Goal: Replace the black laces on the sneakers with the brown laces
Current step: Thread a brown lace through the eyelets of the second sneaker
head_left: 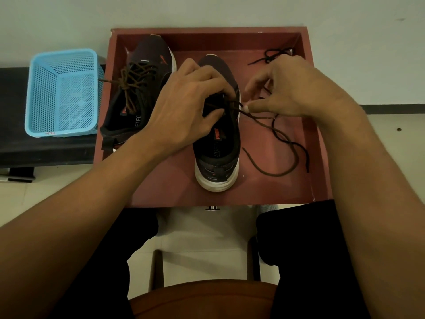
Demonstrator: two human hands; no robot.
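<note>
Bare forearms reaching forward, left hand gripping sneaker, fingers curled, right hand pinching brown lace

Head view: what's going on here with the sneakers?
A person is threading a brown lace through the nearer sneaker in the red tray. The left hand grips the sneaker at its eyelets, and the right hand pinches the lace. The other sneaker, to its left, already carries a tied brown lace. A loose black lace lies in the tray's far right corner.
</note>
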